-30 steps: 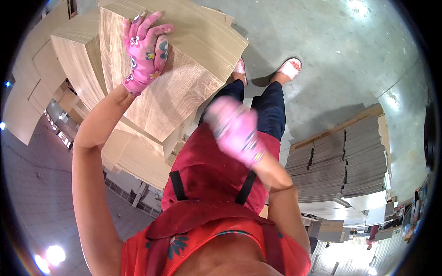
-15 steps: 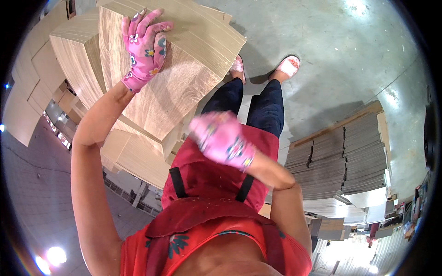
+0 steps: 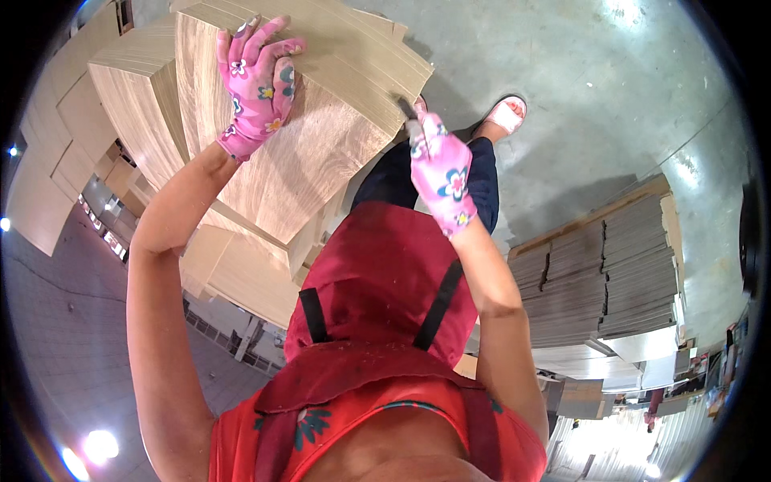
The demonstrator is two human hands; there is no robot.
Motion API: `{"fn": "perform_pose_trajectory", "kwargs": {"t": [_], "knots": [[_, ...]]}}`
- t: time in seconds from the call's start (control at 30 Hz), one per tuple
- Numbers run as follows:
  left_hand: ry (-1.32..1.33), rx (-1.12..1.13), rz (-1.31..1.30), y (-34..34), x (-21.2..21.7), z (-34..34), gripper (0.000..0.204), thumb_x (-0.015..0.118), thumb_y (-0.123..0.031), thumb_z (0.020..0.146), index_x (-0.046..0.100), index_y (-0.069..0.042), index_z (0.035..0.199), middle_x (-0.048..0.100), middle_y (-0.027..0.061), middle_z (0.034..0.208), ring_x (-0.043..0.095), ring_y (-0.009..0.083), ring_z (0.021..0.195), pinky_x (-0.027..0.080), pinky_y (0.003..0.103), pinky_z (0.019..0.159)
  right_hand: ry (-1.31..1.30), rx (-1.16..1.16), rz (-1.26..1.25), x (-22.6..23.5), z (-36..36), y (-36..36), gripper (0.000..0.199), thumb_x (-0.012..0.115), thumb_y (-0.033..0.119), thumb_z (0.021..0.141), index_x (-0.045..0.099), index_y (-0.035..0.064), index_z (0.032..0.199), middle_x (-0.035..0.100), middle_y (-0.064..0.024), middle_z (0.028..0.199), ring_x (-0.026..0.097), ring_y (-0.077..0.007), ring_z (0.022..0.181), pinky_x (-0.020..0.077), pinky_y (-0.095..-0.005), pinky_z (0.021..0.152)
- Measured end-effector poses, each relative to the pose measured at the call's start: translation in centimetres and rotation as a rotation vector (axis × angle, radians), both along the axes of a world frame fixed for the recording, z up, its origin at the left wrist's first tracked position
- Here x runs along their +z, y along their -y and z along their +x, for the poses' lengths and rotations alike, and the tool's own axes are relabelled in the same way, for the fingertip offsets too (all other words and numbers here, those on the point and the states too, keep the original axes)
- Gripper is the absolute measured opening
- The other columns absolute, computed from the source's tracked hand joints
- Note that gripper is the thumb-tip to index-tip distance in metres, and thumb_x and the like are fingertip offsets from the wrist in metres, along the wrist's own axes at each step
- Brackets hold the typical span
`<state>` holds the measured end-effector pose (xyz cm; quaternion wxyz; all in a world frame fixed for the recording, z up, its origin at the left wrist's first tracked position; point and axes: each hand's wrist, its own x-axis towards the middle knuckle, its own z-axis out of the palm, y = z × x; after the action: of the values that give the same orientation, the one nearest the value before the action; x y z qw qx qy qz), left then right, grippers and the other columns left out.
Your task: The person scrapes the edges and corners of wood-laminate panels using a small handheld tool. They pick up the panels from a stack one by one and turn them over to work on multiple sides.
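raised since before, right hand now closed on small tool at stack's near corner. left hand flat, fingers spread on top board, long side running away toward floor.

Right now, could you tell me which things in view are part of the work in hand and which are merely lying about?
In hand:
- left hand, flat on the top wooden panel
- right hand, holding a small tool at that panel's edge

Lying about:
- grey board stack
- other wooden panel stacks
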<state>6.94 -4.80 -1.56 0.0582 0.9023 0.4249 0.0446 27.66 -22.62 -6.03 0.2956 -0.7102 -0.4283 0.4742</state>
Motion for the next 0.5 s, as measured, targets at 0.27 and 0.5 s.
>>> {"fn": "perform_pose_trajectory", "kwargs": {"t": [0.27, 0.5], "knots": [[-0.009, 0.004, 0.0, -0.1, 0.7, 0.0, 0.018, 0.05, -0.024, 0.085, 0.067, -0.021, 0.091, 0.057, -0.0022, 0.12, 0.046, 0.0263, 0.118, 0.017, 0.047, 0.109, -0.22, 0.173, 0.098, 3.1, 1.8, 0.0, 0.011, 0.052, 0.013, 0.088, 0.058, 0.0057, 0.094, 0.062, -0.0121, 0.082, 0.06, -0.0253, 0.063, 0.0497, -0.0336, 0.06], [-0.004, 0.007, 0.012, 0.1, 0.2, 0.5, 0.019, 0.049, -0.022, 0.085, 0.067, -0.021, 0.091, 0.057, -0.0029, 0.12, 0.046, 0.0253, 0.117, 0.017, 0.047, 0.11, 0.054, 0.148, -0.123, -5.5, 0.8, -2.4, 0.017, 0.052, 0.015, 0.083, 0.059, 0.0096, 0.098, 0.063, -0.0168, 0.078, 0.062, -0.0376, 0.073, 0.0497, -0.0427, 0.062]]}}
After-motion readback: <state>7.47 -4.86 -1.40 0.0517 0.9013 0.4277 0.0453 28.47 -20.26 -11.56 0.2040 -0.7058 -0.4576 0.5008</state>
